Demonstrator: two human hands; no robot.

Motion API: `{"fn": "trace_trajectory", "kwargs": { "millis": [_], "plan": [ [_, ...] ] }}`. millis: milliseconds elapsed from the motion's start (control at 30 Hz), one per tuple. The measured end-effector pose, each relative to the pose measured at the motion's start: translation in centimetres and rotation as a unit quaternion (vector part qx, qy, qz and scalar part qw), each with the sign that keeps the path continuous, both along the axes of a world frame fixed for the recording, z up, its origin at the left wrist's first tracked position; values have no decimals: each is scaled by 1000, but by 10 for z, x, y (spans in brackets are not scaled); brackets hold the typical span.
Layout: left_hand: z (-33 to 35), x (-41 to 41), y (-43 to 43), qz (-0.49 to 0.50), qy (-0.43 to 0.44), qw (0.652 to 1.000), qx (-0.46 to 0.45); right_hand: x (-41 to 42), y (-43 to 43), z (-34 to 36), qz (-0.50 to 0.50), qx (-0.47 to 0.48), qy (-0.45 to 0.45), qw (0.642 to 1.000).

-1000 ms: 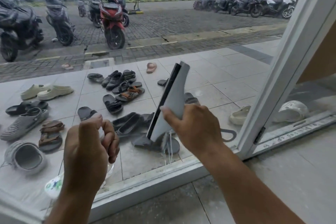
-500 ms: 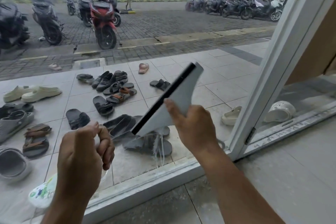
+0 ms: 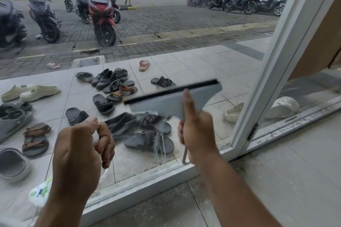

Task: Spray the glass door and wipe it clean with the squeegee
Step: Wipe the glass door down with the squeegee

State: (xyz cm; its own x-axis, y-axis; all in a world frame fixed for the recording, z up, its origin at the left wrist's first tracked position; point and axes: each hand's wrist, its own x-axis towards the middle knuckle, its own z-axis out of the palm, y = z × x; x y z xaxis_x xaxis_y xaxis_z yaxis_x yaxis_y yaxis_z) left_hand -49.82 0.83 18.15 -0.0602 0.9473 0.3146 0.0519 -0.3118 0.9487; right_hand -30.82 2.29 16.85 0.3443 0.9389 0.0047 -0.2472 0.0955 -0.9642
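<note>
1. The left hand [image 3: 81, 155] is nearest, its fingers [image 3: 106, 140] curled shut around the white neck of a spray bottle [image 3: 39, 192]. The labelled body hangs below the wrist and is mostly hidden. It looks like light plastic, likely slick when wet, and the neck by the trigger seems the sure place to hold it.

2. The right hand [image 3: 197, 131] closes around the stem of the grey squeegee [image 3: 177, 100], with the thumb lying up the back of the head. The black rubber edge runs nearly level, tilted up to the right. It sits at or very close to the glass door [image 3: 166, 29]; contact cannot be told. The head looks stiff and light and the blade soft, so I judge that a grip low on the stem with the thumb pressing gives even pressure.

3. Streaks of liquid run down the pane below the blade toward the bottom door frame [image 3: 147, 177]. The white upright frame [image 3: 276, 61] stands just right of the blade and would stop a sideways pull.

4. Beyond the glass, sandals and clogs [image 3: 110, 83] lie scattered on pale tiles, out of reach and no obstacle.

5. Farther off, parked motorbikes [image 3: 100, 14] line a paved road.
</note>
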Motion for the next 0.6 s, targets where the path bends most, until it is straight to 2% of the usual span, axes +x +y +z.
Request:
{"fn": "trace_trajectory", "kwargs": {
  "millis": [133,233,333,433,500,600],
  "plan": [
    [3,2,-5,0,14,1000,13,12,16,65,-28,32,-11,999],
    [0,-2,-6,-4,12,1000,6,16,28,79,-72,30,-10,997],
    [-4,-6,-5,3,9,1000,4,13,29,49,-66,-15,8,998],
    [-5,-13,-5,4,-10,1000,0,-1,20,-7,-39,-88,73,993],
    [-6,-20,-6,1,-10,1000,-5,-18,15,-39,-28,-150,130,980],
    [-6,-28,-6,7,-13,1000,-9,-47,12,-61,1,-193,253,948]
  ]
}}
